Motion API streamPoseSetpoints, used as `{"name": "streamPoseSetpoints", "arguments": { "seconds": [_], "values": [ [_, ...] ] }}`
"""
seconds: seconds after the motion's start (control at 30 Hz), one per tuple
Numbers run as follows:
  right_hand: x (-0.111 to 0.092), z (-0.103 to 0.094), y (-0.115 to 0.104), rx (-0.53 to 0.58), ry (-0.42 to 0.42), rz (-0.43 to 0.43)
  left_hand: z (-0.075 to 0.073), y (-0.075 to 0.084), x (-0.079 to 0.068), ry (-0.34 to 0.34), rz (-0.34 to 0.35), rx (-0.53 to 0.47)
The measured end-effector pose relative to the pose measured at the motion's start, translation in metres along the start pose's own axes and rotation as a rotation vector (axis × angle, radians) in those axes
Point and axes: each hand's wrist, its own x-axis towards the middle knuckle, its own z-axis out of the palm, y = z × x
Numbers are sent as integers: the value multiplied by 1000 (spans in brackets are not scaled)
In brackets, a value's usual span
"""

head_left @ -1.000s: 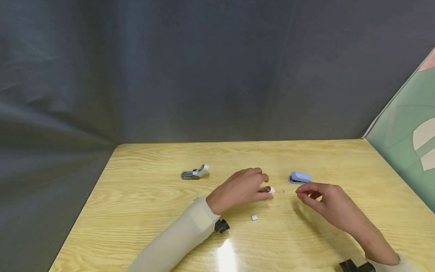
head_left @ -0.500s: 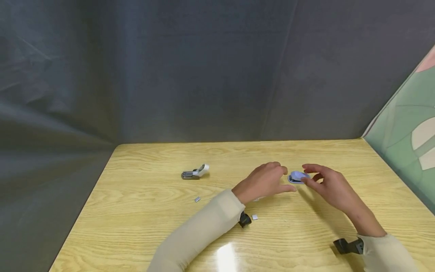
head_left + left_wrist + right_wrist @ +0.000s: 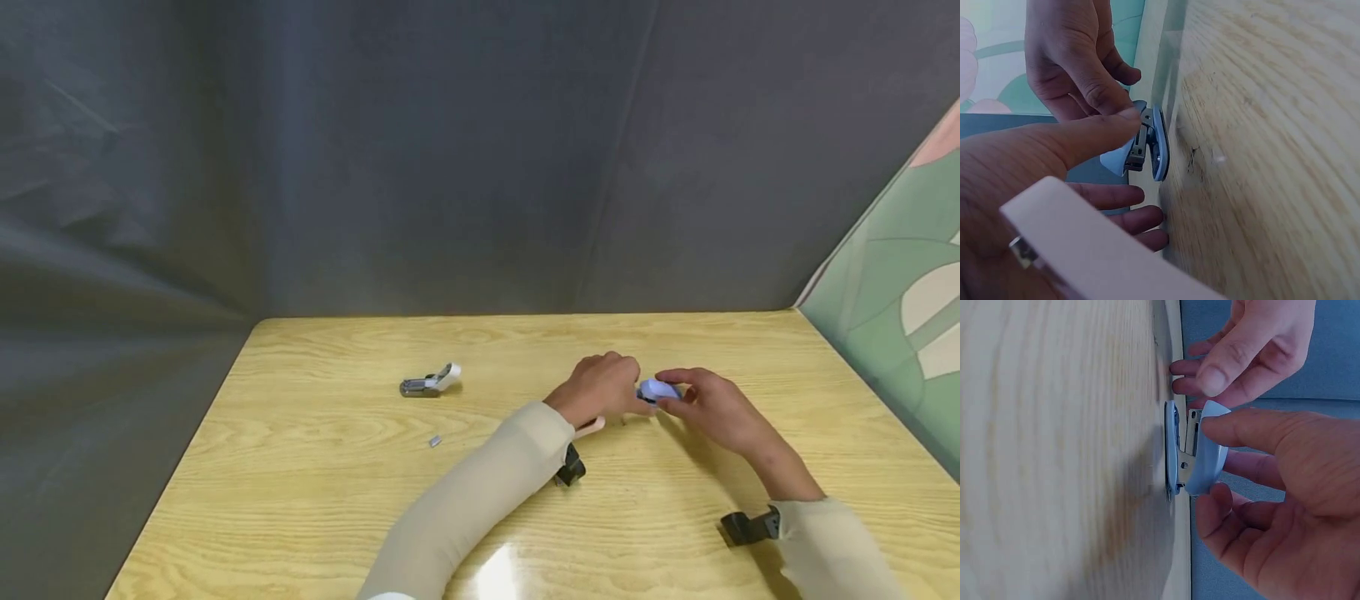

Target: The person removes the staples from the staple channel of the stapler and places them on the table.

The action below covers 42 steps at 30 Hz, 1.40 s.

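A light blue mini stapler (image 3: 660,389) stands on the table at the right, its top raised from its base. My right hand (image 3: 716,410) holds the raised top, thumb on one side and fingers on the other, as the right wrist view shows. My left hand (image 3: 600,387) is at the stapler's front end. Its fingers (image 3: 1188,367) are extended and its thumb (image 3: 1107,136) overlaps the stapler in the left wrist view. A pale pink stapler (image 3: 1104,244) lies close by the left wrist, partly hidden by the arm in the head view.
A white and grey stapler (image 3: 431,382) lies opened up at the left of the wooden table (image 3: 322,500). A small grey staple strip (image 3: 435,441) lies nearer. Dark sheeting (image 3: 450,167) stands behind the table, with a green patterned panel (image 3: 885,292) at the right.
My left hand has moved right, from over the pink stapler to the blue one. My right hand has come forward and taken hold of the blue stapler, whose top is now lifted.
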Motion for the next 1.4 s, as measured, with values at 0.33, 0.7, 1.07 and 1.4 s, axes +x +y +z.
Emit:
{"name": "streamPoseSetpoints", "arguments": {
  "seconds": [0.33,0.7,1.07,1.4],
  "values": [
    [5,3,0,22,-47,23,1,2,12,-7,-26,-8],
    [5,7,3,-71,-4,-3,5,9,22,25,-33,84],
    [6,8,5,-167,13,-37,6,8,26,49,-37,93],
    [5,11,5,-158,19,-24,7,7,29,42,-61,107]
  ]
}}
